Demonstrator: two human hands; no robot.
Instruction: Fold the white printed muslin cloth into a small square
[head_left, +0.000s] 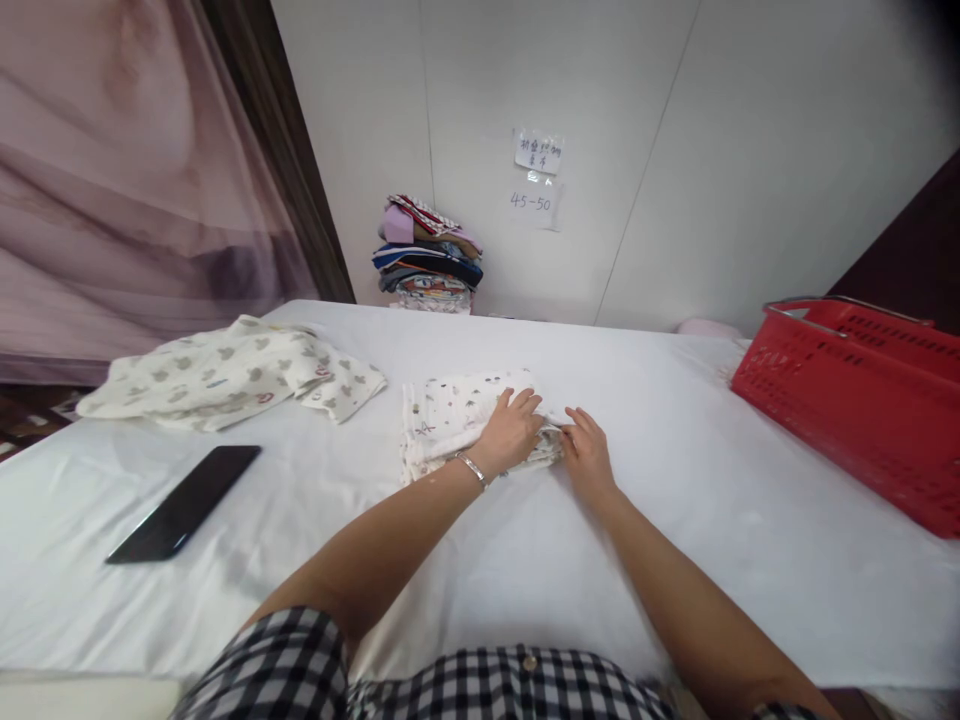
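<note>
A white cloth [450, 405] with small printed figures lies folded in layers in the middle of the table. My left hand [511, 432] rests over its right part, fingers stretched out and somewhat apart, with a bracelet on the wrist. At the cloth's right edge, my right hand [587, 452] has its thumb and fingers closed on the edge of the layers. The fingertips of both hands are close together there. Part of the fold is hidden beneath my left hand.
A rumpled patterned cloth [217, 375] and a black phone [187, 503] lie on the left of the white-covered table [697, 570]. On the right stands a red plastic basket [847, 400]. Behind the table is a stack of folded fabrics [427, 262] against the wall.
</note>
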